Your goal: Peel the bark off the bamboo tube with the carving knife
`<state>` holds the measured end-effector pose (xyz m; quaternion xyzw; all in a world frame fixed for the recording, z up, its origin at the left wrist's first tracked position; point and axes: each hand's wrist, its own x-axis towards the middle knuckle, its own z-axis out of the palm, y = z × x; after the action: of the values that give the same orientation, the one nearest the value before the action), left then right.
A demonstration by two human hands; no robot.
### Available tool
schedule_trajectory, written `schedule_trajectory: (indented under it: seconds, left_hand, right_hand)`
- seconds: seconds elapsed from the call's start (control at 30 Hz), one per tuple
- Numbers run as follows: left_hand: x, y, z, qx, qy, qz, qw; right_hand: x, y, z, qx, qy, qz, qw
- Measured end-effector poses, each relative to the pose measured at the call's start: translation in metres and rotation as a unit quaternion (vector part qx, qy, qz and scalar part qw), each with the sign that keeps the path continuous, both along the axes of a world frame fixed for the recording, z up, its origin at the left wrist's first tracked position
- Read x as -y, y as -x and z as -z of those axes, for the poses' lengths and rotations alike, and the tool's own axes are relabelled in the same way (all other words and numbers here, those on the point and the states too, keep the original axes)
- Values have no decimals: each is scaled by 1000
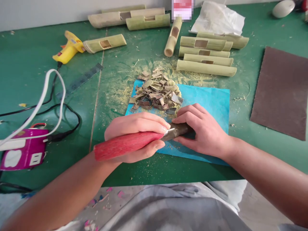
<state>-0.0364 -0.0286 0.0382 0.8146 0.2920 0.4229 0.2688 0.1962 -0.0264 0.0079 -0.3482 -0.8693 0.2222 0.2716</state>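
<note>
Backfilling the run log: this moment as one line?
left hand: grips red-handled tool, blade at dark piece | right hand: holds dark piece, over blue sheet | beyond: chip pile

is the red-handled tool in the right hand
No, the left hand holds the red-handled tool, while the right hand grips the dark piece.

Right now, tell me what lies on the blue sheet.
A heap of chips covers the far left part of the blue sheet. Over it, the right hand holds a dark piece, the left hand a red-handled tool. Whatever lies beneath heap and hands cannot be seen.
</note>
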Motion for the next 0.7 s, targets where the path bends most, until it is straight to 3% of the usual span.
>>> schedule_trajectory:
  seconds: [0.43, 0.7]
  left_hand:
    - [2, -1, -1, -23, 16, 17, 999]
    - [6, 0, 0, -5, -1, -26, 1000]
  right_hand:
    - [0, 0, 0, -2, 6, -1, 1000]
    - [-1, -1, 1, 4, 9, -5, 1000]
